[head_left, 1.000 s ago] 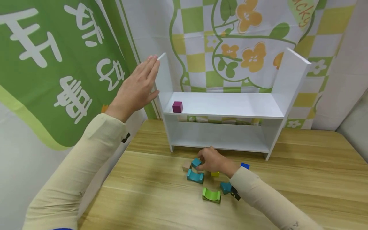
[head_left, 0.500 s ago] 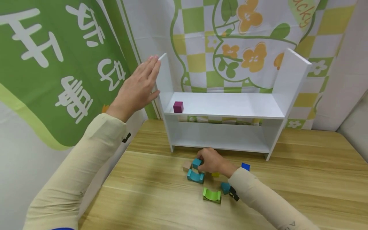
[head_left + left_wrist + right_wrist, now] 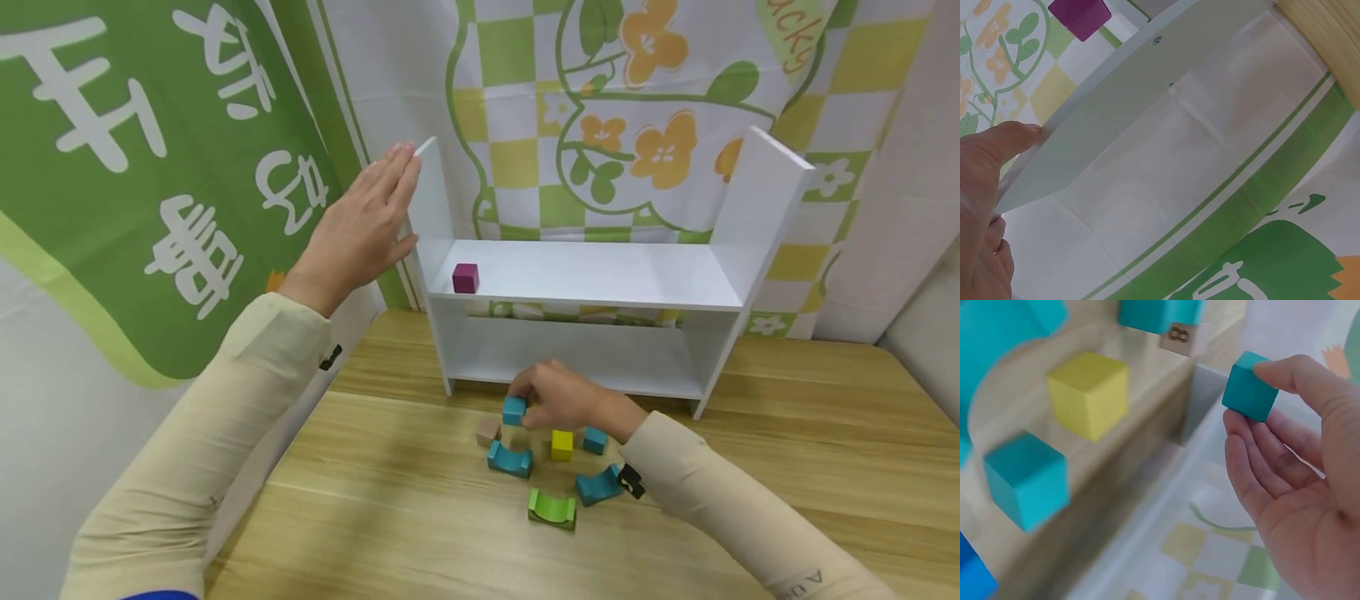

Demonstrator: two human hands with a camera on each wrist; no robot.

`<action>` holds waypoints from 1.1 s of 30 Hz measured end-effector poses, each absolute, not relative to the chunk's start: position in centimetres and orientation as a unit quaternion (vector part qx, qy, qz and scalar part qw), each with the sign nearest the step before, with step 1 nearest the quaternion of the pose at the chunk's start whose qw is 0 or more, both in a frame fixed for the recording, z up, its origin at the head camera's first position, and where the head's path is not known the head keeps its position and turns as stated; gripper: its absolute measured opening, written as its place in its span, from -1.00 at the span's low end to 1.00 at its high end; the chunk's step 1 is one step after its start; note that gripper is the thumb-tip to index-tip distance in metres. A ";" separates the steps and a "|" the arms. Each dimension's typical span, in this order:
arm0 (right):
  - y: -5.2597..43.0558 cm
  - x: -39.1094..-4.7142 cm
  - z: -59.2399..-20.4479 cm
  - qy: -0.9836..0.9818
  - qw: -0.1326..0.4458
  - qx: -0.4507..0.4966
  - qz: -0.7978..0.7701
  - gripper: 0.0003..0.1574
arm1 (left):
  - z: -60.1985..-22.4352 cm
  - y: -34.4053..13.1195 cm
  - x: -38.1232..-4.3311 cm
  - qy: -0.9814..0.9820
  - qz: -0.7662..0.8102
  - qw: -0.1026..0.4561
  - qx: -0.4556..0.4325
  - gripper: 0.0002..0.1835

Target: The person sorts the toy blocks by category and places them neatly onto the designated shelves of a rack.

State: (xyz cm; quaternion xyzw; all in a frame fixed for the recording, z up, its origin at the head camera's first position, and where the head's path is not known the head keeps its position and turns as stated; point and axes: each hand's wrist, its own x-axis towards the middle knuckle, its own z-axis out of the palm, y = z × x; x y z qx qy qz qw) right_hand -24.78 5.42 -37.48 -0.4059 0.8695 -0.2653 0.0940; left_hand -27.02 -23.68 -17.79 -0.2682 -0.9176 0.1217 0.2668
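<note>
Thumb and fingertips of my right hand (image 3: 562,396) pinch a teal cube (image 3: 513,411), raised above the wooden table in front of the white shelf (image 3: 592,271). The right wrist view shows that cube (image 3: 1251,387) held at the fingertips. My left hand (image 3: 363,221) rests with straight fingers against the top of the shelf's left side panel (image 3: 431,204); its thumb (image 3: 1019,136) touches the panel's edge in the left wrist view. A purple cube (image 3: 466,278) sits on the upper shelf board at the left.
On the table lie a natural wood cube (image 3: 487,431), a teal arch block (image 3: 510,460), a yellow cube (image 3: 562,445), another teal cube (image 3: 595,441), a second teal arch block (image 3: 597,485) and a green arch block (image 3: 552,509). A blue block (image 3: 974,570) shows in the right wrist view.
My right hand has lifted the teal cube off the table, up towards the shelf. The yellow cube and second teal cube have come into fuller view. My left hand stays in place.
</note>
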 end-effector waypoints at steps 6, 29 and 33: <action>5.7 -24.6 -34.6 0.858 0.075 -0.437 -0.260 -0.58 | -17.8 -23.9 -27.0 -0.918 0.126 0.267 -0.266 0.01; 7.0 -25.7 -23.3 0.879 0.020 -0.422 -0.222 -0.53 | -17.7 -23.7 -27.0 -0.920 0.122 0.260 -0.268 0.01; 6.8 -26.7 -22.0 0.887 0.018 -0.409 -0.215 -0.56 | -17.8 -23.7 -27.0 -0.920 0.121 0.259 -0.268 0.01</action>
